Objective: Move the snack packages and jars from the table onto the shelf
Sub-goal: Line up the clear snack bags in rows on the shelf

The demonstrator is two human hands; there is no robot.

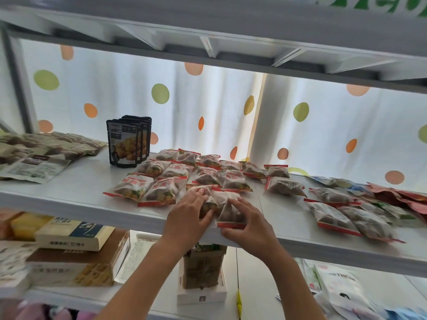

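Both our hands work at the shelf's (231, 237) front lip, left hand (188, 217) cupping one red-edged packet (208, 204), right hand (246, 224) pinching another packet (230, 212) that overhangs beneath its fingers and, we judge, could slip off.

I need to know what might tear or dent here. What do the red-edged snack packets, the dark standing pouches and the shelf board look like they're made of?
Red-edged snack packets: thin clear plastic film, glossy and crinkled, contents showing through.
Dark standing pouches: probably laminated plastic or foil, printed, with a slight sheen; they stand unsupported.
Shelf board: smooth, flat and white with a soft reflection, likely painted metal or laminate; which one can't be told.
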